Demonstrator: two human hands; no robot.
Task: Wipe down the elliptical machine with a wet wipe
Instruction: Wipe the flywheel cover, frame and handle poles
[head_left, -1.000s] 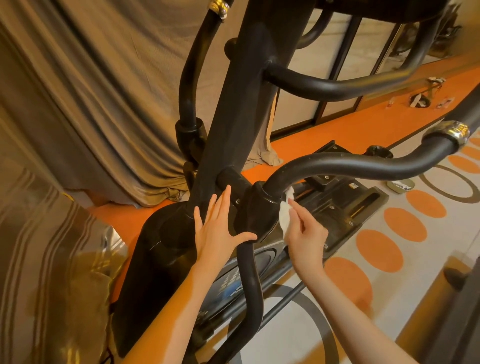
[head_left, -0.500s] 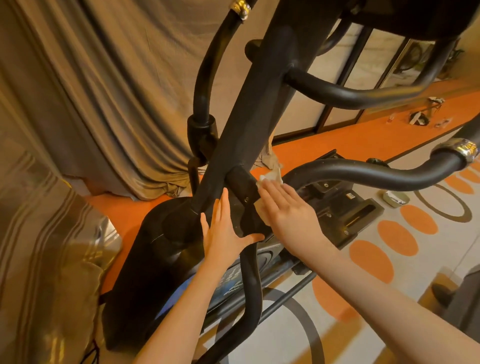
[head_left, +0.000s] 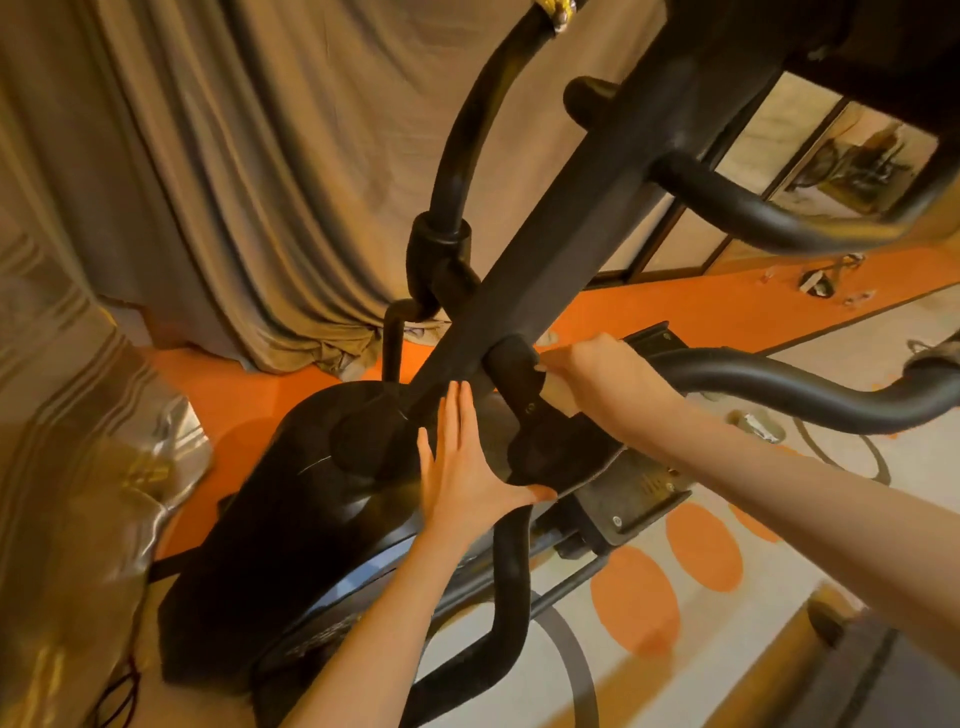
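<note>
The black elliptical machine (head_left: 566, 249) fills the middle of the head view, its slanted centre post running from upper right to its dark base housing (head_left: 291, 519). My left hand (head_left: 462, 467) lies flat with straight fingers against the post's foot, thumb spread toward the pivot joint (head_left: 524, 410). My right hand (head_left: 602, 379) presses a white wet wipe (head_left: 558, 387) onto the top of that joint where the right swing arm (head_left: 779, 384) begins. Most of the wipe is hidden under my fingers.
Beige curtains (head_left: 234, 182) hang behind the machine. The floor is orange with a pale rug bearing orange dots (head_left: 701, 551). A striped, shiny cushion or cover (head_left: 78, 441) sits at the left. Small items (head_left: 821, 280) lie on the far floor, with glass doors behind.
My right hand has slid the wipe up and to the right, onto the top of the pivot joint. The left hand keeps its flat hold on the post. The view has tilted closer.
</note>
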